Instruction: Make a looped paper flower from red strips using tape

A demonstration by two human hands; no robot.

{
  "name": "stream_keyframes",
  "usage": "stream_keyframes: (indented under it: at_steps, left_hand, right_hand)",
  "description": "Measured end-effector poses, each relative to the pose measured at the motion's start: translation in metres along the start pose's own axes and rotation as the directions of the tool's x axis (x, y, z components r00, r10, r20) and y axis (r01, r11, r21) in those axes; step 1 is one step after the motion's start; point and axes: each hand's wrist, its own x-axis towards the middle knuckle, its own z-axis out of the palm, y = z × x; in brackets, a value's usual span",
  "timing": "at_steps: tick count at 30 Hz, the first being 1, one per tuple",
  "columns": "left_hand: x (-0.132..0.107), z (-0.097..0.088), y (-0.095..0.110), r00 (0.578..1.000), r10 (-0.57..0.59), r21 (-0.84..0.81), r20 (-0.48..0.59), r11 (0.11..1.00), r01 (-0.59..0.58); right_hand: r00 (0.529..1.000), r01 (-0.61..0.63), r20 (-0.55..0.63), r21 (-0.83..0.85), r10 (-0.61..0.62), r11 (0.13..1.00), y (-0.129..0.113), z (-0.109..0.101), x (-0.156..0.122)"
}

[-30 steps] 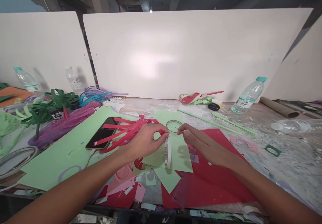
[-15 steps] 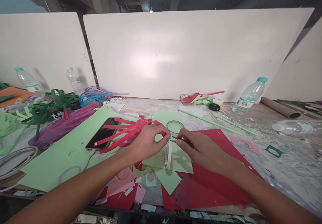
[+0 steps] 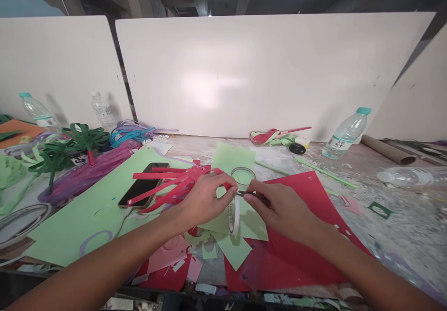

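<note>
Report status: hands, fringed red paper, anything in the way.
Left hand pinching fringed red paper; right hand gripping small dark tool. White tape roll close below. Phone partly beneath fringed red paper.

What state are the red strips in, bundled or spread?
Spread: the red strips fan out across the phone, left ends apart.

Tabletop (image 3: 412, 241), backed by an upright panel (image 3: 272, 83). Left of centre: phone (image 3: 143, 186) on a large sheet (image 3: 77, 213), with a paper-strip flower (image 3: 190, 176) overlapping its right side. Centre: left grip (image 3: 207, 199) and right grip (image 3: 286, 208) facing each other, scissors (image 3: 261, 198) in the latter; tape roll (image 3: 236, 215) below the left fingertips; ring (image 3: 243, 168) lying behind, on a small sheet (image 3: 230, 155). Lower right of centre: wide sheet (image 3: 296, 255) beneath the right grip. Right: bottle (image 3: 345, 134) before the panel; at the frame's edge, a lying bottle (image 3: 415, 176), with a cardboard tube (image 3: 387, 148) behind it.
</note>
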Motion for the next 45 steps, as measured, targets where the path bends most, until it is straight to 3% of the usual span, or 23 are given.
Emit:
stream_keyframes:
  at_steps: [27,45]
  left_hand:
    - [-0.002,0.001,0.006,0.998,-0.04,0.015,-0.04,0.999,0.04]
    - [-0.002,-0.001,0.005,1.0,0.008,-0.009,0.006,1.0,-0.008]
  right_hand:
    - [0.997,0.012,-0.072,-0.098,-0.019,0.995,-0.001,0.008,0.0]
    - [0.998,0.056,-0.024,-0.171,-0.061,0.984,0.001,-0.004,-0.002]
